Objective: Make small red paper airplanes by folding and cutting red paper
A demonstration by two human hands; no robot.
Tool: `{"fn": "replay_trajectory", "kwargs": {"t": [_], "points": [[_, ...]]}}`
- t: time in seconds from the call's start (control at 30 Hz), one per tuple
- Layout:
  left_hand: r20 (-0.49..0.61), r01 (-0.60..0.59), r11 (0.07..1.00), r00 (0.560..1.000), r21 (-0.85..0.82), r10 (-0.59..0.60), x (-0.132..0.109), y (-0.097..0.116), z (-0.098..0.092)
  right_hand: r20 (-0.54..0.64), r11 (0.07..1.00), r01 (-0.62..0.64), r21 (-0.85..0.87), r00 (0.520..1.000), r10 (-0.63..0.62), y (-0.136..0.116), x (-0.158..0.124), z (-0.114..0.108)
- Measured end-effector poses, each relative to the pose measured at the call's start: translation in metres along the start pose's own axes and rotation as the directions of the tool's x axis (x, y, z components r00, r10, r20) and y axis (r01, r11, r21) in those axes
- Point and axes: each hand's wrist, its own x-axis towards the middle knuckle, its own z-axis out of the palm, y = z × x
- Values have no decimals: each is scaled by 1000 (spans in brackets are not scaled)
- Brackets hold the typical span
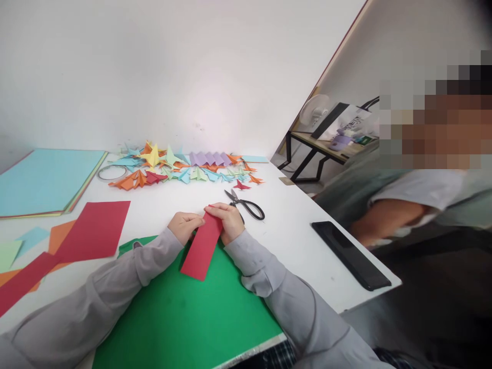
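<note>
A red paper strip slants over the green mat, its top end between my two hands. My left hand pinches the strip's upper left edge, fingers closed. Around the upper right side of the same strip, my right hand is closed, with its fingers over the top end. Just beyond my right hand lie black-handled scissors, blades pointing away and to the left; one handle is partly hidden by that hand.
Folded paper pieces in many colours line the wall. Large coloured sheets, a red sheet and smaller scraps lie left. A wire ring rests nearby. At right are a black phone-like slab and a seated person.
</note>
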Motion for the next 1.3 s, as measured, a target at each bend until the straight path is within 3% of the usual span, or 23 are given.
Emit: {"fn": "replay_trajectory", "kwargs": {"t": [0.27,0.37,0.53,0.77,0.97,1.07,1.17,1.3], "points": [[40,-43,996,998,81,40,-2,4,0,-189,986,83,145,980,-55,-11,17,-12],[55,-78,995,996,62,75,-3,6,0,-208,979,74,191,978,-33,-11,23,-19],[167,-50,999,985,8,48,-9,7,-4,-225,962,90,257,974,-31,-12,30,-26],[91,-141,990,986,7,140,-11,6,-7,-237,939,155,306,968,-82,-12,30,-25],[65,-277,960,958,-33,279,-9,2,-14,-315,909,152,389,949,-24,-19,37,-34],[-92,-387,922,917,19,387,-9,2,-15,-312,926,172,337,948,-62,-20,37,-35],[-226,-393,916,887,85,402,-6,2,-10,-250,966,187,179,958,-139,-15,29,-27],[-81,-272,957,957,104,280,-1,-5,-3,-126,958,266,-101,952,-278,-8,15,-14]]}}
